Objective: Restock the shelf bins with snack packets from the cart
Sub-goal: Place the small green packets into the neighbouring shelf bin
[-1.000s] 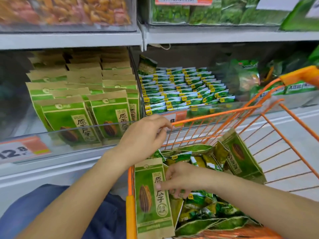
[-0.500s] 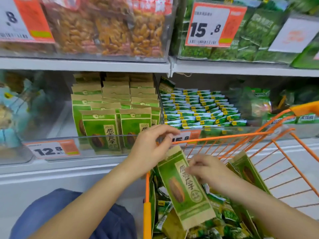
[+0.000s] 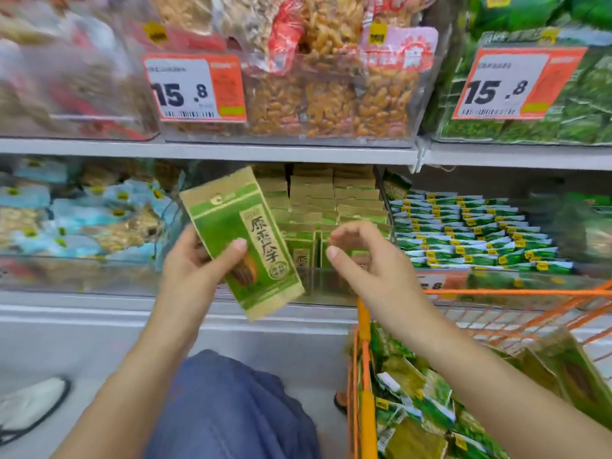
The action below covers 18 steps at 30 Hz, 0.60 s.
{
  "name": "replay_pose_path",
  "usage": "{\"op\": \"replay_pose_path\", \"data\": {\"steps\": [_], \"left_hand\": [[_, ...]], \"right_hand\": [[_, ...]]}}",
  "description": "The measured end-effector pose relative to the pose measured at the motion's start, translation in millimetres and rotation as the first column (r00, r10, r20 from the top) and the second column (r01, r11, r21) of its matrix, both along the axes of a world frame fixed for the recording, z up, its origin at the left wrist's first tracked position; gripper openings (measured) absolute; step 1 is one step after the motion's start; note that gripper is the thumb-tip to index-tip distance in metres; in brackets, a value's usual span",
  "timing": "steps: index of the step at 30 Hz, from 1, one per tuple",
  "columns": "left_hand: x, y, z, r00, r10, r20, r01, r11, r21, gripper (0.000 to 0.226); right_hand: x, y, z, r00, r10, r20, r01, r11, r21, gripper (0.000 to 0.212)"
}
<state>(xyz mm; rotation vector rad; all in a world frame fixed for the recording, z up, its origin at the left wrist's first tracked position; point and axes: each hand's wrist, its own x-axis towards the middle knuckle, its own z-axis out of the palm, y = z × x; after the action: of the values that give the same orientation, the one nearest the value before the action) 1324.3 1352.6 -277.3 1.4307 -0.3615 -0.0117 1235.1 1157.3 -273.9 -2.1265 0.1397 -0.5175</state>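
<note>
Green snack packet (image 3: 239, 240) gripped in left hand (image 3: 195, 264), right hand (image 3: 367, 260) loosely open, holding nothing

Above the lower shelf we see two orange price tags reading 15.8 (image 3: 195, 88) (image 3: 516, 84), clear bags of golden fried snacks (image 3: 318, 104) between them, a white shoe (image 3: 31, 404) on the floor, and blue trousers (image 3: 228, 409).
</note>
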Motion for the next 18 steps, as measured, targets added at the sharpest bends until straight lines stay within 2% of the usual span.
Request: {"op": "replay_pose_path", "data": {"steps": [2,5,7,10,12,14,15,16,18], "left_hand": [[24,23,7,0.985,0.116,0.126,-0.116,0.993,-0.012,0.03],[50,33,7,0.961,0.136,0.239,-0.15,0.988,0.041,0.035],[64,24,-3,0.978,0.073,0.193,-0.097,0.988,0.118,0.037],[89,9,-26,0.999,-0.039,0.019,0.031,0.949,0.314,0.036],[106,2,-36,0.997,-0.06,-0.043,0.074,0.85,0.521,0.035],[119,-3,-39,0.998,-0.067,-0.009,0.05,0.649,0.759,0.04],[124,-5,-39,0.996,-0.087,0.013,0.038,0.56,0.828,0.046],[128,-6,-40,0.994,-0.106,0.005,0.051,0.521,0.852,0.053],[132,-8,-41,0.99,-0.133,-0.043,0.107,0.522,0.847,0.07]], "right_hand": [[8,-3,0,0.994,-0.075,0.075,0.093,0.958,-0.272,0.021],[25,-9,-14,0.993,-0.097,0.066,0.117,0.857,-0.502,0.032],[34,-13,-29,0.991,-0.123,0.062,0.136,0.808,-0.573,0.039],[38,-17,-48,0.983,-0.152,0.106,0.184,0.735,-0.653,0.049],[39,-17,-56,0.979,-0.145,0.147,0.206,0.713,-0.67,0.052],[39,-16,-62,0.972,-0.135,0.192,0.23,0.712,-0.664,0.054],[39,-15,-64,0.969,-0.132,0.207,0.238,0.712,-0.66,0.055],[39,-15,-66,0.968,-0.13,0.215,0.242,0.712,-0.659,0.056],[39,-14,-68,0.965,-0.127,0.23,0.25,0.713,-0.655,0.059]]}}
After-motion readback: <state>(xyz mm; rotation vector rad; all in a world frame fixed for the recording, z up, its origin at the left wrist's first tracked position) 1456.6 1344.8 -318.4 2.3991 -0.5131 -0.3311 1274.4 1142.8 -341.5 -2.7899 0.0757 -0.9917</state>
